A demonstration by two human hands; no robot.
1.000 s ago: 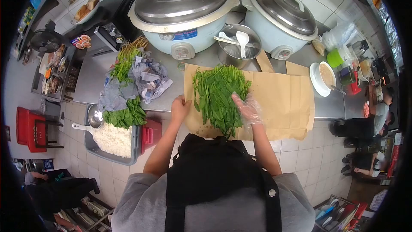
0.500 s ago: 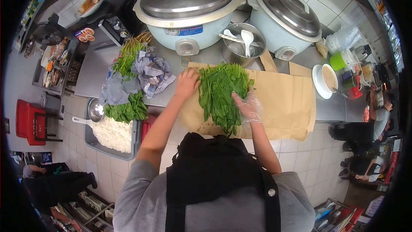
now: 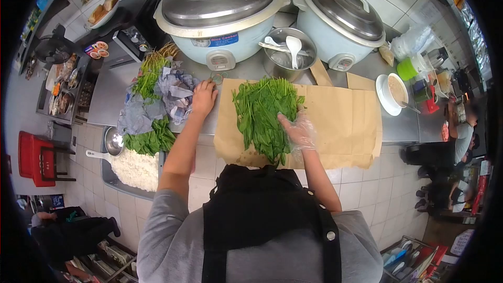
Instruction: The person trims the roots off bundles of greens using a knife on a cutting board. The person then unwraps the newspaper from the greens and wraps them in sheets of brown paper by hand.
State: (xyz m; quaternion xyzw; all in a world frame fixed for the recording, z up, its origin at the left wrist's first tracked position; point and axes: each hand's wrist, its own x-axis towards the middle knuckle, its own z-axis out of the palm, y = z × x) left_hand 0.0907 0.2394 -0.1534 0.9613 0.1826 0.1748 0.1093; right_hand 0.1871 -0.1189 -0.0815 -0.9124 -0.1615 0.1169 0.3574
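Green leafy bunch (image 3: 263, 120) — apparently steadied by plastic-gloved right hand (image 3: 299, 132), grip unclear; bare left hand (image 3: 204, 98) spread, apart; thin ring (image 3: 217, 78) calls for pinch.

"Rice Cooker" is showing on the blue label (image 3: 216, 40) of the larger rice cooker (image 3: 217, 18), smaller print blurring.

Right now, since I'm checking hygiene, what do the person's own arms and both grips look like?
The right grip wears a loose, clear plastic glove; the left grip is ungloved. Both short sleeves are plain grey, leaving the forearms uncovered.
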